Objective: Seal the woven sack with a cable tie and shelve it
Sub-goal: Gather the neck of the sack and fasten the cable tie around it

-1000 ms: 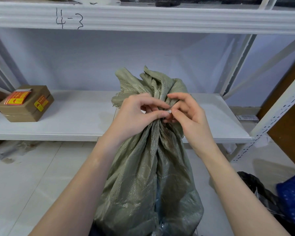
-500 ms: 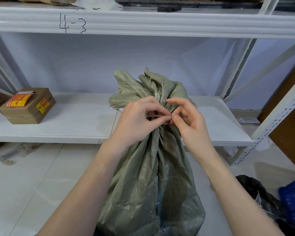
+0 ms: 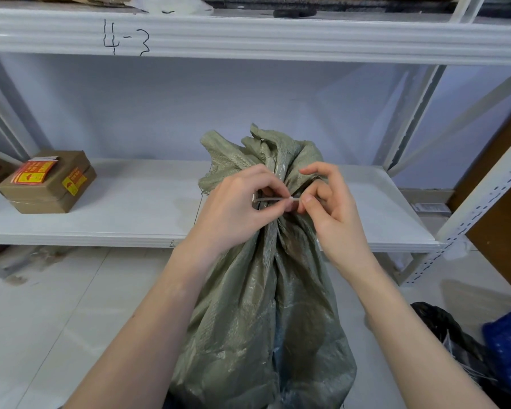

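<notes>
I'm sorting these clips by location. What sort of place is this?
Probably a storeroom or small warehouse: white metal racking with "4-3" handwritten on a beam, a taped cardboard box bearing warning stickers on a shelf, and a woven sack standing on the tiled floor.

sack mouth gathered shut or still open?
Gathered shut: woven sack neck bunched, cable tie across it, pinched by left hand and right hand.

The upper shelf beam (image 3: 248,39) carries a handwritten black mark reading roughly "4-3". The cardboard box (image 3: 46,184) bears red-and-yellow stickers (image 3: 33,172) with an umbrella symbol; their print is too small to read.
</notes>
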### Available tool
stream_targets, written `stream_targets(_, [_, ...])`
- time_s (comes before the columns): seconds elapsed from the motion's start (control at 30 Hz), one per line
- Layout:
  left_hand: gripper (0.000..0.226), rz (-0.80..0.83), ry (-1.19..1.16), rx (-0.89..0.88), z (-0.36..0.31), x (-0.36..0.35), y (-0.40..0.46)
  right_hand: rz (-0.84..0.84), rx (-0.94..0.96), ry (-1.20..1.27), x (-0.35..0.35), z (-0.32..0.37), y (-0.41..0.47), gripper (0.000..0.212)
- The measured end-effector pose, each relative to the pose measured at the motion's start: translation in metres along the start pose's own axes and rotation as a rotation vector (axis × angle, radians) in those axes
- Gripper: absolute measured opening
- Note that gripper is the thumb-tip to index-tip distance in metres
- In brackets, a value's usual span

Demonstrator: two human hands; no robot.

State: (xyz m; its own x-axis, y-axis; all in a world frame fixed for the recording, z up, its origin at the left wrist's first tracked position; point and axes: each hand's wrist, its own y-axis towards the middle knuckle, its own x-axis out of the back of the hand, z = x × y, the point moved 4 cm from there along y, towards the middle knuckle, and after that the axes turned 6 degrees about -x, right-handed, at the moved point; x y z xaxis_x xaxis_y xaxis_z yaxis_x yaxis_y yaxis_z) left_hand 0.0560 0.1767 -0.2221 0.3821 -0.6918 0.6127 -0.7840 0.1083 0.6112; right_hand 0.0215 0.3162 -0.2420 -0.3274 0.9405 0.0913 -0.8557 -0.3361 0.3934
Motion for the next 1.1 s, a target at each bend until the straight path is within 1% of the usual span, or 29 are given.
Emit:
stream_targets(0.1, [0.012, -0.013, -0.034, -0.005, 0.001, 0.001, -0.001, 0.013, -0.014, 0.02, 0.003, 0.002, 0.0, 0.035])
stream_targets(0.23, [0.022, 0.006, 0.003, -0.079, -0.006, -0.004, -0.001, 0.04, -0.008, 0.016, 0.003, 0.004, 0.0, 0.033])
stream_targets(0.33, [0.016, -0.048, -0.017, -0.073, -0.006, -0.005, -0.001, 0.048, 0.001, 0.006, 0.001, 0.005, -0.001, 0.033])
stream_targets(0.43, [0.011, -0.081, 0.001, -0.081, -0.004, -0.005, -0.001, 0.046, 0.014, -0.025, 0.001, 0.007, 0.0, 0.038])
stream_targets(0.57, [0.012, -0.069, 0.034, -0.107, -0.002, -0.006, -0.001, 0.018, 0.036, -0.075, 0.004, 0.009, 0.001, 0.042])
stream_targets(0.83, [0.011, -0.046, 0.056, -0.108, 0.004, -0.002, -0.002, -0.073, 0.028, -0.123, 0.02, 0.008, 0.005, 0.04])
stream_targets(1.0, [0.009, -0.051, 0.076, -0.104, 0.002, -0.002, -0.004, -0.117, 0.013, -0.103, 0.025, 0.008, 0.006, 0.038])
stream_targets(1.1, [0.008, -0.065, 0.096, -0.093, 0.003, -0.001, -0.005, -0.125, -0.041, -0.014, 0.023, 0.003, 0.004, 0.031])
